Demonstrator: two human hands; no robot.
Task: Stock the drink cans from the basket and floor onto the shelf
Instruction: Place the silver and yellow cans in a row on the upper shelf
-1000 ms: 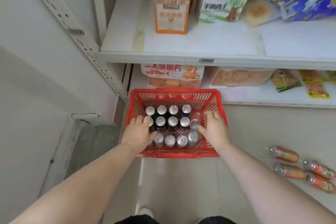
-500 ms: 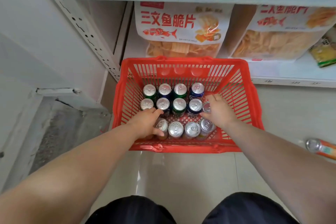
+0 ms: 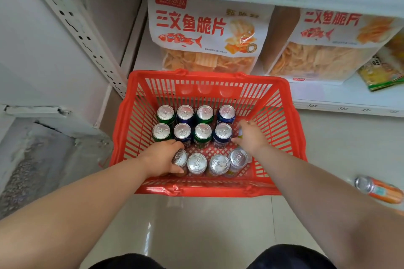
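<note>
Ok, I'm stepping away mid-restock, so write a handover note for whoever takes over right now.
Left hand: wrapped around the front-left can in the red basket.
Right hand: closed on a can at the basket's right side, mostly hidden.
Other cans stand upright in the basket; an orange can lies on the floor at right.
Done: no cans visible on the shelf.
Left: everything.

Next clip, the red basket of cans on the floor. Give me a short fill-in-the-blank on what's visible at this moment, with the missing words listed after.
1. The basket holding the cans is coloured ____.
2. The left hand wraps the near-left can, the leftmost in the ____ row.
3. The lone orange can outside the basket lies on its side on the ____.
4. The printed snack bag behind the basket shows a red ____.

Missing words: red; nearest; floor; fish
</note>
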